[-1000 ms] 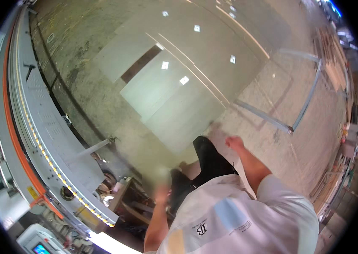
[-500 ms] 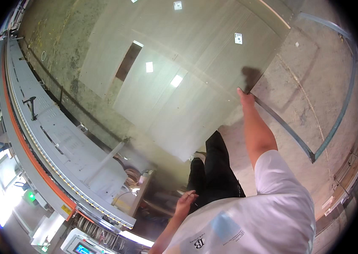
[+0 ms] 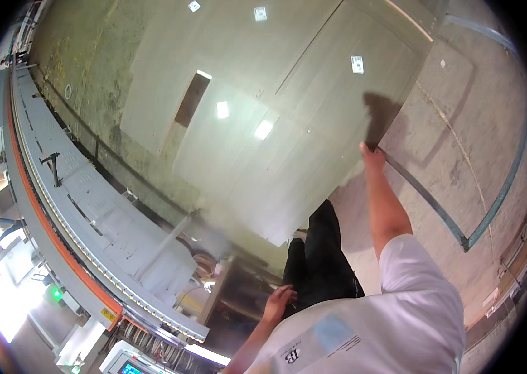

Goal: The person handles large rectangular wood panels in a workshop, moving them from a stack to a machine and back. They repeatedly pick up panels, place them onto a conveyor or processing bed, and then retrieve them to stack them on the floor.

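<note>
My right hand grips the near right edge of a large flat grey-brown panel, thumb on top, the other fingers mostly hidden at the edge. A dark shadow falls on the panel just beyond it. My left hand hangs by my dark trousers, fingers loosely bent, with nothing visible in it. More panels of the same colour lie alongside, several with white labels, such as this label. One narrow dark gap runs between panels, and a wider dark opening shows farther left.
A long grey machine with an orange strip stands along the left, its control screen at lower left. On the right, a bent metal floor frame lies on the concrete. A wooden shelf stands near my left side.
A dark gap has appeared between the far panels. My right hand keeps its hold on the panel edge. The whole view has shifted slightly, and my left hand stays by my leg.
</note>
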Demonstrator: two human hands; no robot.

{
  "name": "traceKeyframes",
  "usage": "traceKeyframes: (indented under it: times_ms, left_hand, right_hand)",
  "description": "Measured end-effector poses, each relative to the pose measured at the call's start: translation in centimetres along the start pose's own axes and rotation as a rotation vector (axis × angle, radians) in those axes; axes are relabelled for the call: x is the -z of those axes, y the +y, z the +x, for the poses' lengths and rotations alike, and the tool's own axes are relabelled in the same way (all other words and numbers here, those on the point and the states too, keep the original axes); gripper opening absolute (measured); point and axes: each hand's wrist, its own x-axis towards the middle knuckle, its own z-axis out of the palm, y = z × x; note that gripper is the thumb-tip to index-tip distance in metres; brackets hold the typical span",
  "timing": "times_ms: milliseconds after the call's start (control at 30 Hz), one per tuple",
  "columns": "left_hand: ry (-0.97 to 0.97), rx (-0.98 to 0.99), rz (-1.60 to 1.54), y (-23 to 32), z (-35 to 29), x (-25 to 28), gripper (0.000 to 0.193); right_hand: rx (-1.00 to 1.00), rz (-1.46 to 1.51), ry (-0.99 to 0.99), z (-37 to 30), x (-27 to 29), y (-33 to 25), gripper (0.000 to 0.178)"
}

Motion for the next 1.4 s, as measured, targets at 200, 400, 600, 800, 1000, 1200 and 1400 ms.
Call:
traceKeyframes:
  times_ms: [200, 400, 600, 800, 1000, 1200, 1400]
  left_hand:
    - [0.016, -0.031, -0.102, 2.1, -0.4, -1.0, 0.035]
    - [-0.180, -0.450, -0.010, 14.8, 2.3, -4.2, 0.024]
    - [0.047, -0.814, 0.735, 30.5, 2.4, -13.7, 0.063]
    - [0.378, -0.723, 0.988, 36.0, 2.8, -18.2, 0.052]
    - [0.407, -0.770, 0.787, 35.5, 3.3, -6.2, 0.040]
    - [0.144, -0.578, -0.136, 23.1, -4.0, 5.4, 0.029]
    - [0.153, -0.589, -0.837, 5.9, -10.1, 15.1, 0.037]
  right_hand:
    - [0.148, 0.197, -0.116, -8.0, 8.1, -4.1, 0.072]
    - [0.282, 0.418, -0.148, -21.1, 19.8, -7.5, 0.040]
    - [0.571, 0.358, -0.158, -31.6, 26.0, -8.8, 0.038]
    - [0.836, 0.231, -0.485, -36.1, 26.7, -9.4, 0.042]
    - [0.788, 0.218, -0.812, -34.7, 24.8, -4.9, 0.042]
    - [0.682, 0.047, -0.780, -32.6, 25.7, 0.8, 0.041]
    - [0.462, 0.125, -0.870, -35.5, 23.6, -1.2, 0.038]
